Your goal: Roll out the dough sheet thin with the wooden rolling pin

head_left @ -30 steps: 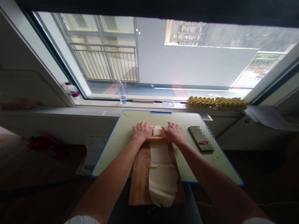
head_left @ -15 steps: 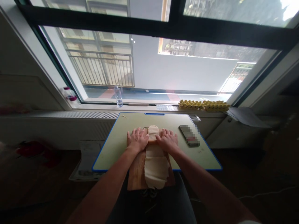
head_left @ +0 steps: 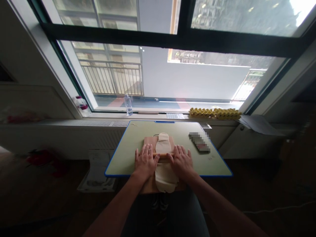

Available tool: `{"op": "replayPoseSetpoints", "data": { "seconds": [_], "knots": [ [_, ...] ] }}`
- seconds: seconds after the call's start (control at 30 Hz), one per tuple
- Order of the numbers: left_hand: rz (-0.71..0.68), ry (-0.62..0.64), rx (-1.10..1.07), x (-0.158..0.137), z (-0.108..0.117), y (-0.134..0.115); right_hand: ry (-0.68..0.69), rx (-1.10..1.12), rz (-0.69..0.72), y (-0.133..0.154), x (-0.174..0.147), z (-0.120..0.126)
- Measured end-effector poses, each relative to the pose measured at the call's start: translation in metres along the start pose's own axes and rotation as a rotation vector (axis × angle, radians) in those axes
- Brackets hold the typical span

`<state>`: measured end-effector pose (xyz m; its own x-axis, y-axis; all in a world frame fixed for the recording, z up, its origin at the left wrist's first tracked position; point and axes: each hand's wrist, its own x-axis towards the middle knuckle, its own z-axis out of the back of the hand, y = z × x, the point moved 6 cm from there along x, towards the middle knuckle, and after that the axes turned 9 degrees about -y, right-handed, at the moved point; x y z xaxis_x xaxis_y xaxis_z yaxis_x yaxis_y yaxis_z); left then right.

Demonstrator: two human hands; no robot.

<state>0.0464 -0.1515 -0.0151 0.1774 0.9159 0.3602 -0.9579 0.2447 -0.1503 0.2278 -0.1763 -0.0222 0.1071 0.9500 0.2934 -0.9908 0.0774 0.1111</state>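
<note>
A thin wooden rolling pin (head_left: 163, 155) lies crosswise over a long, pale sheet of dough (head_left: 166, 179). My left hand (head_left: 146, 162) rests on the pin's left end, its fingers stretched forward and slightly apart. On the right end lies my right hand (head_left: 181, 161), also open and flat, with the thumb pointing inward. Both palms cover the pin's ends, so only its middle shows. Beneath the dough is a wooden board (head_left: 148, 141), whose near end overhangs the table's front edge. The dough extends beyond the pin on both sides.
The small greenish table (head_left: 120, 158) has a blue rim. A phone (head_left: 200, 143) lies at its right. On the windowsill stand a clear bottle (head_left: 128, 106), a bottle with a purple cap (head_left: 82, 104) and yellow egg trays (head_left: 214, 113). Papers (head_left: 256, 123) lie farther right.
Both hands have moved nearer to me along the dough with the rolling pin, uncovering more of the board's far end. The camera view has also shifted slightly.
</note>
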Motion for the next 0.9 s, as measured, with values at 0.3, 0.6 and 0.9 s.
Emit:
{"op": "replayPoseSetpoints", "data": {
  "seconds": [0.3, 0.6, 0.9],
  "knots": [
    [0.057, 0.043, -0.022, 0.059, -0.022, 0.004, -0.026, 0.006, -0.006, -0.001, 0.055, -0.004],
    [0.106, 0.153, -0.049, 0.099, -0.042, 0.011, 0.103, 0.101, -0.075, -0.010, 0.099, -0.019],
    [0.095, 0.220, -0.038, 0.127, -0.052, 0.015, 0.171, 0.163, -0.108, -0.016, 0.134, -0.032]
  ]
}}
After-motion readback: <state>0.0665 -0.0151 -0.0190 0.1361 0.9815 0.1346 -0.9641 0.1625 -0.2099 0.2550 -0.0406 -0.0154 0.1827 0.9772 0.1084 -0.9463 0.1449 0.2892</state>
